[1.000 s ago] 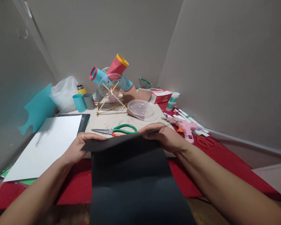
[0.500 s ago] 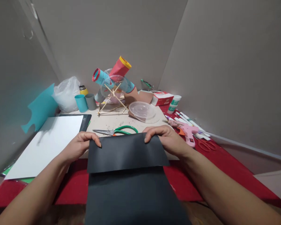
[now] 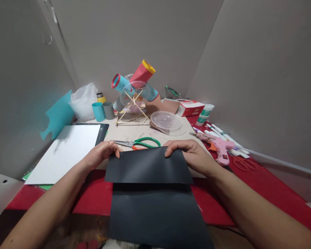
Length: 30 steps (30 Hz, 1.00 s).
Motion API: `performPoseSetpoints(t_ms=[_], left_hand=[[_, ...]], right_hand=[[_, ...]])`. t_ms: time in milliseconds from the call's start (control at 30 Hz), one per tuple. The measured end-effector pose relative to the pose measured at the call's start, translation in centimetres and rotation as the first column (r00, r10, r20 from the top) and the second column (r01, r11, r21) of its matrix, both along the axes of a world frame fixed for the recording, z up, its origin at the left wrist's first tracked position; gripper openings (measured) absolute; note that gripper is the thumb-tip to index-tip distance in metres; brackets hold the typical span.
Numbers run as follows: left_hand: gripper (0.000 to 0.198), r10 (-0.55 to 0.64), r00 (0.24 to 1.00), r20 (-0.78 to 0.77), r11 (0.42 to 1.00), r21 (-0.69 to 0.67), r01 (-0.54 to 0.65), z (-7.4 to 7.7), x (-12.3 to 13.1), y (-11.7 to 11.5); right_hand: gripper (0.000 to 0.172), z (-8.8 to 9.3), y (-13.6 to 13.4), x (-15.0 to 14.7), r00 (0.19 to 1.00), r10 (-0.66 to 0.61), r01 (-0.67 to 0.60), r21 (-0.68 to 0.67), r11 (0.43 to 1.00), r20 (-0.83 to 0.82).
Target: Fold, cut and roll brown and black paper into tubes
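A sheet of black paper [image 3: 155,211] is folded over at its top and hangs past the front of the table. My left hand [image 3: 101,154] pinches the fold at its left corner, thumb in front. My right hand [image 3: 194,155] grips the same fold on the right, thumb pressed on the front flap. Just beyond the fold lie green-handled scissors [image 3: 145,141], their lower handle partly hidden by the paper. A pink glue gun [image 3: 220,147] rests to the right of my right hand. White paper [image 3: 64,152] lies left of my left hand.
Behind stands a stick frame [image 3: 133,103] bearing red and blue paper tubes [image 3: 142,74]. A clear plastic lid [image 3: 166,121], red box [image 3: 191,108], small tubs [image 3: 204,114] and markers [image 3: 223,135] sit right. A plastic bag [image 3: 83,102] and teal paper [image 3: 58,116] are at left.
The whole scene has shifted right in the view. Both hands keep hold of the black paper, and its lower part now shows slightly more below the folded flap.
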<state>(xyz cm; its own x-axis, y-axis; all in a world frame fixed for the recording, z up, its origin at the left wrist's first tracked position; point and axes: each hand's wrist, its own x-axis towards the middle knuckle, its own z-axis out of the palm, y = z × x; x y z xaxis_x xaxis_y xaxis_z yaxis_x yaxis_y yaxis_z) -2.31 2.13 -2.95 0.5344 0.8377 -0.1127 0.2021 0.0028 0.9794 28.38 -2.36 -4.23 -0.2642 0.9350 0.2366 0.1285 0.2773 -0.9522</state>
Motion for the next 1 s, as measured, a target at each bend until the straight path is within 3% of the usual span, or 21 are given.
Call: performPoseSetpoints(t_ms=[67, 167, 267, 333, 400, 467, 567, 633, 733, 800, 1000], left_hand=[[0.049, 0.026, 0.996, -0.084, 0.998, 0.062, -0.021, -0.1, 0.2, 0.0], [0.043, 0.074, 0.968, -0.241, 0.957, 0.291, 0.0, 0.7, 0.7, -0.6], [0.042, 0.108, 0.874, -0.473, 0.849, 0.501, 0.166, 2.7, 1.6, -1.8], [0.042, 0.11, 0.795, -0.597, 0.792, 0.536, 0.293, 4.2, 2.6, -2.5], [0.043, 0.065, 0.751, -0.657, 0.767, 0.515, 0.384, 5.2, 3.8, -2.9], [0.042, -0.029, 0.773, -0.634, 0.767, 0.481, 0.424, 5.3, 4.9, -2.8], [0.042, -0.245, 0.836, -0.492, 0.833, 0.334, 0.441, 4.1, 6.1, -2.0], [0.044, -0.323, 0.865, -0.385, 0.888, 0.193, 0.418, 2.9, 6.3, -1.2], [0.043, -0.32, 0.908, -0.269, 0.939, 0.037, 0.342, 1.7, 6.2, -0.2], [0.045, -0.305, 0.92, -0.245, 0.949, 0.008, 0.316, 1.5, 6.1, 0.0], [0.044, -0.434, 0.868, -0.24, 0.898, -0.036, 0.439, 1.8, 6.1, -0.6]], right_hand=[[0.014, 0.1, -0.1, -0.4, 1.0, 0.019, -0.019, 0.017, 1.0, 0.016], [0.016, 0.2, -0.1, -0.8, 0.997, 0.064, -0.067, 0.062, 0.996, 0.038], [0.019, 0.1, -0.1, -1.2, 0.99, 0.13, -0.135, 0.097, 0.986, 0.057], [0.019, 0.1, 0.0, -1.4, 0.984, 0.169, -0.173, 0.096, 0.98, 0.051], [0.018, 0.1, -0.1, -1.4, 0.981, 0.189, -0.192, 0.088, 0.978, 0.033], [0.017, 0.3, -0.2, -1.4, 0.982, 0.189, -0.19, 0.075, 0.979, 0.014], [0.016, 0.5, -0.2, -1.0, 0.983, 0.182, -0.182, 0.056, 0.982, -0.007], [0.015, 0.5, 0.0, -0.6, 0.982, 0.185, -0.185, 0.023, 0.983, -0.025], [0.016, 0.5, 0.4, 0.0, 0.986, 0.154, -0.158, -0.049, 0.986, -0.065], [0.018, 0.4, 0.6, 0.2, 0.99, 0.117, -0.122, -0.066, 0.99, -0.076], [0.016, 0.5, 0.4, -0.3, 0.987, 0.163, -0.163, -0.024, 0.986, 0.0]])
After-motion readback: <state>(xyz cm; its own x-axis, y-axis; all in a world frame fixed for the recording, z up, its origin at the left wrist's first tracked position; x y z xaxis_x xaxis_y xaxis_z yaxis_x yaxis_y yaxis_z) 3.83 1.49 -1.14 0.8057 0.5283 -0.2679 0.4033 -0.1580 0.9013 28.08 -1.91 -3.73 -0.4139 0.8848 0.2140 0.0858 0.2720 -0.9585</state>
